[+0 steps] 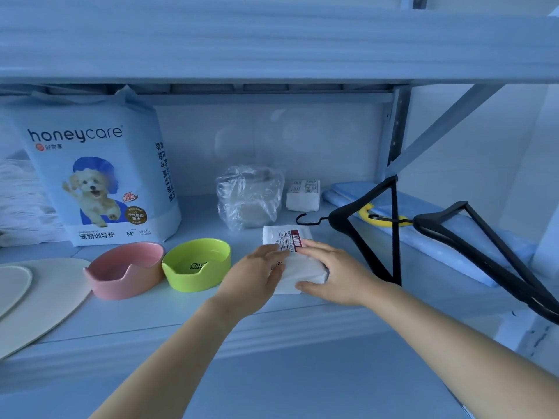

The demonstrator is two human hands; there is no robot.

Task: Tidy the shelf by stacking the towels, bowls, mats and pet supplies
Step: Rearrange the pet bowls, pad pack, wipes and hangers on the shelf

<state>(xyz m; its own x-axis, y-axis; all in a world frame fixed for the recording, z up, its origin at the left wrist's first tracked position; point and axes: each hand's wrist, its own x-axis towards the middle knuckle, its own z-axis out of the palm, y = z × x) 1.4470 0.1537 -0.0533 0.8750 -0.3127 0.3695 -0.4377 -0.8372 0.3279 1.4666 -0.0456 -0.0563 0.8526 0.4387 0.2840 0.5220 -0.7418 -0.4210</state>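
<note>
The white packet (302,269) with the red label is lying on the shelf (181,309) near its front edge. Both hands are grasping it: the left hand (257,273) is closing over its left side, and the right hand (331,275) is pinching its right side, thumb at the near edge. It is probably heading for the matching packet (303,195) further back, beside the plastic-wrapped bundle (249,198). Lifting it level, clearing the black hanger (372,237) and the green bowl (196,264), then squaring the edges, is looking wisest.
</note>
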